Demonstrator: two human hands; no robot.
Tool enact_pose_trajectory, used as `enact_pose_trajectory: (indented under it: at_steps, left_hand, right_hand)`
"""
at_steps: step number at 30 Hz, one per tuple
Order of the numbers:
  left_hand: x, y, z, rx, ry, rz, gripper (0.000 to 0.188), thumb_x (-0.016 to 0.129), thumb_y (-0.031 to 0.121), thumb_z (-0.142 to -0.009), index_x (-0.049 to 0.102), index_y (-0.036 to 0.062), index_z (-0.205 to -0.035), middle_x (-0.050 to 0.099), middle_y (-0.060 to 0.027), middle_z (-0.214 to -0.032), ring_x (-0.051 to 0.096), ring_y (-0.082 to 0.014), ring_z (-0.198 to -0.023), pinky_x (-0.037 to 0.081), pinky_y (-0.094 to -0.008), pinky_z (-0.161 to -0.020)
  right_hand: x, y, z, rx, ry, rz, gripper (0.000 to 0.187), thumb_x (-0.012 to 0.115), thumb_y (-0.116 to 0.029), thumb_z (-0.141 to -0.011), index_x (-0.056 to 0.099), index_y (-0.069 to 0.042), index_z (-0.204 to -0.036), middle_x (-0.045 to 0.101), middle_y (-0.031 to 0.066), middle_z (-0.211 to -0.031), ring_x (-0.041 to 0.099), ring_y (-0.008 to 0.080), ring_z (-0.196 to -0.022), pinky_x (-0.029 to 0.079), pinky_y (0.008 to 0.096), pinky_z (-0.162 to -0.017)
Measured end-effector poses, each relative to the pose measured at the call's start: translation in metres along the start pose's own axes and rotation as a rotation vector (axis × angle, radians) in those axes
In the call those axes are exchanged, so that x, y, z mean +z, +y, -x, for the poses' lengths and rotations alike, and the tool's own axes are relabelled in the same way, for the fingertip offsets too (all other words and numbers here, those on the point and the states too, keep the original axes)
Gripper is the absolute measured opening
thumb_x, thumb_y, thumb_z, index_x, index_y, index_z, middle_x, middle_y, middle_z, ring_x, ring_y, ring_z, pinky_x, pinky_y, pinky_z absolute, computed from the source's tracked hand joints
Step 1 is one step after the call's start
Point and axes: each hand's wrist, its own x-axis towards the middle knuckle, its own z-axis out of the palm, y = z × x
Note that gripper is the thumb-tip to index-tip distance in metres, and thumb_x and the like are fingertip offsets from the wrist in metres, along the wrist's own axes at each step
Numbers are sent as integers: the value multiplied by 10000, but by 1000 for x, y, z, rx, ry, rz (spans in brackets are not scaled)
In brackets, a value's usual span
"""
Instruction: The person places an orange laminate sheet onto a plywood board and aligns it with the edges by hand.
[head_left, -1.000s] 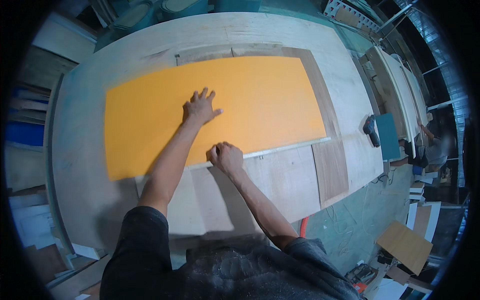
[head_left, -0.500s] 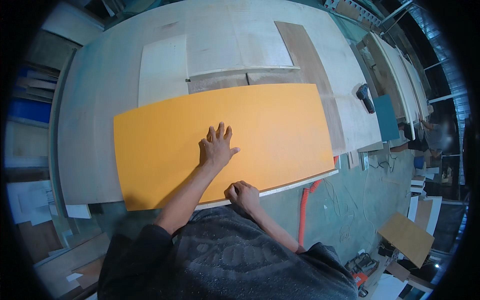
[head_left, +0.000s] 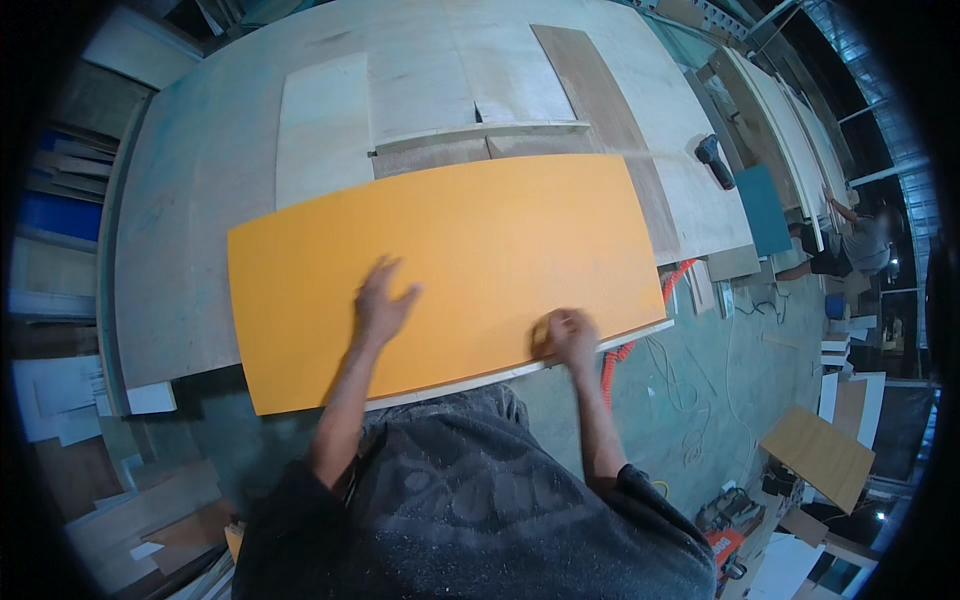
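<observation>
A large orange-yellow panel (head_left: pixel 480 240) lies flat on the work table, its pale front edge close to my body. Over the left half of the panel is my left hand (head_left: pixel 385 303), slightly blurred, with thumb and fingers apart and nothing in it. My right hand (head_left: pixel 572 338) is at the panel's front edge, right of the middle. Its fingers are curled closed, and whatever they may hold is hidden.
Pale boards and a brown strip (head_left: pixel 610 120) cover the table (head_left: pixel 180 220) beyond the panel. A dark cordless power tool (head_left: pixel 714 162) lies at the far right, near a teal board (head_left: pixel 764 210). A red coiled hose (head_left: pixel 610 375) hangs below. Another person (head_left: pixel 860 240) works at right.
My left hand has moved left and a little nearer. My right hand has slid right along the panel's front edge, still closed. The panel looks almost unmoved.
</observation>
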Motion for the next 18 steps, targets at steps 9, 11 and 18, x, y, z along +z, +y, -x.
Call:
enact_pose_trajectory:
  at_steps: [9,11,18]
  left_hand:
    - [-124,-239,163,-1225,335,-244,1122,636,834,-859,413,5,-1582,490,-247,-1566,514,-474,-1381,460,-566,-1118]
    - [-178,-298,194,-1127,330,291,1148,642,845,-853,461,-53,-1545,536,-259,-1538,556,-434,-1365,471,-500,-1124]
    - [-149,-258,180,-1097,378,194,1016,643,793,-904,611,-98,-1391,676,-240,-1368,643,-333,-1273,497,-431,-1071]
  right_hand:
    - [-159,220,-117,509,30,523,894,580,-839,-876,777,-27,-1194,748,282,-1125,715,444,-1098,552,519,-962]
    - [-129,213,-133,470,-53,415,896,582,-843,-874,787,-22,-1169,750,296,-1107,725,442,-1090,557,518,-949]
    - [-135,210,-117,332,185,390,900,618,-833,-879,778,44,-998,765,249,-928,738,392,-903,555,480,-808]
